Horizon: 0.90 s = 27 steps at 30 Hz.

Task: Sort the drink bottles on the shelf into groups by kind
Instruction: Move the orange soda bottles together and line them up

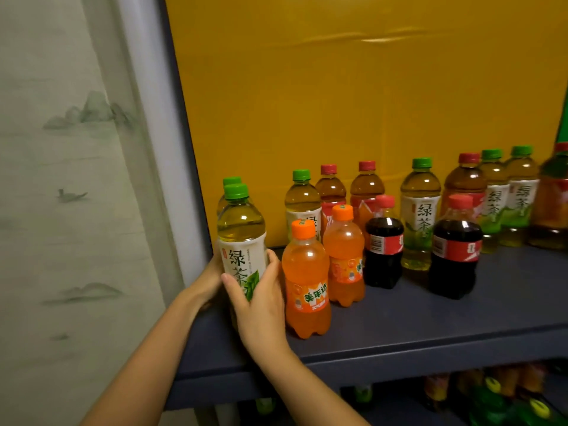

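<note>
At the left end of the shelf (430,321), the left hand (212,279) lies against the left side of the front green tea bottle (241,229). Its fingers are hidden behind the label, so I cannot tell how far that grip closes. The right hand (261,305) has its grip curled round the bottle's lower label. A second green tea bottle (231,181) stands just behind. The step probably calls for seating the bottle upright close to that one, held low and firm, without nudging the near orange soda bottle (305,272) just beside it. Further right, cola bottles (384,247), red-capped tea bottles (330,187) and other green tea bottles (419,210) stand mixed.
</note>
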### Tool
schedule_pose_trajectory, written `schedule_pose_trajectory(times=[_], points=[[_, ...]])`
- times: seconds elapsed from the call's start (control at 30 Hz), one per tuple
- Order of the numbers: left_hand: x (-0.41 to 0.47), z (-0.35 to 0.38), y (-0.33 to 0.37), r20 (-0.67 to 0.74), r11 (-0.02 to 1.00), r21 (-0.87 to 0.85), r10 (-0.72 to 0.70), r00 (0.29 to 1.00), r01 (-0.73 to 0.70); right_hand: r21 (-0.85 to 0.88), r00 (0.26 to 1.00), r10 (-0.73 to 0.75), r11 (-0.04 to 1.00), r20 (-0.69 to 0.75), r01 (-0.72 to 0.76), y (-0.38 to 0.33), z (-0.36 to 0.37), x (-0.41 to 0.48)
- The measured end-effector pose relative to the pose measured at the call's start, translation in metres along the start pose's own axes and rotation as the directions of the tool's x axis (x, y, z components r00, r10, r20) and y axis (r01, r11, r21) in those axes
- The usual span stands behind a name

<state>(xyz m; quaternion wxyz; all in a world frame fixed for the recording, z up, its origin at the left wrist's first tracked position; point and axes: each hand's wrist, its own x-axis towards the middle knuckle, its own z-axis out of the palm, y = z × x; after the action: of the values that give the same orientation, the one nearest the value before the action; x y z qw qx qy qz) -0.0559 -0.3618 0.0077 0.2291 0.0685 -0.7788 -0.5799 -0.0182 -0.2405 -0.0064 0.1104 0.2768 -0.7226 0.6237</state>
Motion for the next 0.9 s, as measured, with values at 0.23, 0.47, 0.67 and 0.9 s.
schedule_pose_trajectory(times=[0.23, 0.47, 0.67, 0.9], points=[[-0.040, -0.014, 0.018, -0.284, 0.993, -0.017, 0.107, 0.953, -0.116, -0.038, 0.993, 0.044, 0.998, 0.107, -0.040, -0.010, -0.015, -0.008], [-0.128, 0.019, 0.042, -0.370, 0.921, -0.114, 0.308, 0.876, -0.372, -0.144, 0.919, 0.059, 0.990, 0.389, -0.002, -0.022, -0.075, -0.060], [-0.145, 0.068, 0.034, -0.112, 0.938, 0.074, 0.344, 0.932, -0.338, -0.285, 0.975, 0.048, 0.958, 0.216, 0.017, -0.016, -0.144, -0.061], [-0.128, 0.103, 0.031, -0.086, 0.936, 0.174, 0.324, 0.942, -0.306, -0.312, 0.997, 0.035, 0.948, -0.070, -0.055, 0.018, -0.163, 0.002]])
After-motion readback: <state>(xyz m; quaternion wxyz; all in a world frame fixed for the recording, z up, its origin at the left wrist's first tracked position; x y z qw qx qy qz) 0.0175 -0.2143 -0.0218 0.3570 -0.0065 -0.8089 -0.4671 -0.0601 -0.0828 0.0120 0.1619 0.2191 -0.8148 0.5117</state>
